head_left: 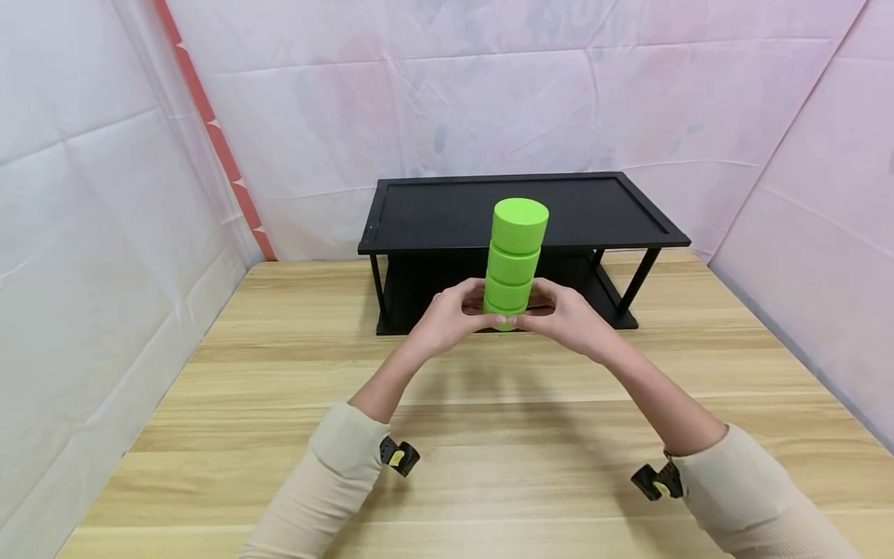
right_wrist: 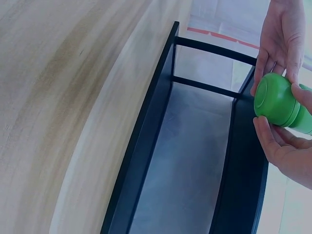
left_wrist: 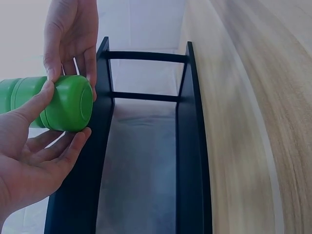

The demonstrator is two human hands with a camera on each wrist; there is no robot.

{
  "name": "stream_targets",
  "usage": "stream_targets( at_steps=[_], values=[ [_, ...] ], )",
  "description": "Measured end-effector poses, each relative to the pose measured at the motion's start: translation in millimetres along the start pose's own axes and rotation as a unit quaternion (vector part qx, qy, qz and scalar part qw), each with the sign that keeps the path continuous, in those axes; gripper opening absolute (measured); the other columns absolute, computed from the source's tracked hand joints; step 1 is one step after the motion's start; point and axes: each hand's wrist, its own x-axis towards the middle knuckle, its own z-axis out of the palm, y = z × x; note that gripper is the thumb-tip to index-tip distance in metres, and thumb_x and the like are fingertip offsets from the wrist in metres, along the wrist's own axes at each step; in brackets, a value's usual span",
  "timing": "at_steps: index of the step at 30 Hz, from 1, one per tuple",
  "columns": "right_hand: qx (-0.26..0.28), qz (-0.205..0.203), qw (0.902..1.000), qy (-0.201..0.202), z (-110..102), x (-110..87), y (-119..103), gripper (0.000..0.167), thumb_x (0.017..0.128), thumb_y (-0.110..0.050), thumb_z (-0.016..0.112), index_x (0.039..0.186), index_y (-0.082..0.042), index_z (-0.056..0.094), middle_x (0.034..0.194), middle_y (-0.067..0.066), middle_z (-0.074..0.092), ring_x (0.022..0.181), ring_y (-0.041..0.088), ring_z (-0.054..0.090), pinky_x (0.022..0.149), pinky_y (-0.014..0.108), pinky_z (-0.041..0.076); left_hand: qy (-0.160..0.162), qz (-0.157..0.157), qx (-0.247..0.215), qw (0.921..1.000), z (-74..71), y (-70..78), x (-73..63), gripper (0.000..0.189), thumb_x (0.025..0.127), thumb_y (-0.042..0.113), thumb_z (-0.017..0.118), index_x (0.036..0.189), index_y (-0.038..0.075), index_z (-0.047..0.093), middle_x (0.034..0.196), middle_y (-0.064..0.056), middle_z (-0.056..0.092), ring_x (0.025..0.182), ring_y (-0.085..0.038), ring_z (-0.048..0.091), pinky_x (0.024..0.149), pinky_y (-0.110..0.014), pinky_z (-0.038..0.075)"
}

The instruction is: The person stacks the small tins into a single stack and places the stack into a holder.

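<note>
A tall column of several bright green round containers, stacked end to end, stands slightly tilted at the middle of the head view. My left hand holds its lowest part from the left, thumb in front and fingers behind. From the right, my right hand grips the same part, and the two thumb tips nearly meet. The left wrist view shows the rounded base of the bottom container exposed between both hands. The column is raised above the table, in front of a black two-tier rack.
The rack stands on a light wood-grain table at the far side, with thin posts and a lower shelf. Pale sheet walls rise at the back and both sides; a red strip runs down the back left.
</note>
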Motion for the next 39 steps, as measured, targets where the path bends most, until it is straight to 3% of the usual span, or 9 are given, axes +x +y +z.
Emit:
stream_targets(
  at_steps=[14, 39],
  values=[
    [-0.017, 0.003, 0.9997, 0.016, -5, 3.6, -4, 0.049, 0.082, -0.029, 0.071, 0.12, -0.004, 0.053, 0.111, 0.009, 0.058, 0.1, 0.022, 0.057, 0.081, 0.039, 0.049, -0.001, 0.009, 0.004, 0.9999, -4.9, 5.3, 6.8, 0.054, 0.08, 0.02, 0.073, 0.128, 0.008, 0.05, 0.112, -0.003, 0.06, 0.098, -0.01, 0.058, 0.08, -0.022, 0.048],
    [-0.016, 0.005, 0.9998, 0.012, -15, 9.9, -7, 0.053, 0.083, -0.033, 0.069, 0.122, -0.002, 0.051, 0.11, 0.011, 0.059, 0.101, 0.023, 0.056, 0.084, 0.041, 0.047, -0.006, 0.013, -0.015, 0.9998, -11.5, 9.5, 13.1, 0.057, 0.082, 0.024, 0.071, 0.131, 0.01, 0.048, 0.114, -0.002, 0.059, 0.099, -0.011, 0.057, 0.082, -0.023, 0.048]
  ],
)
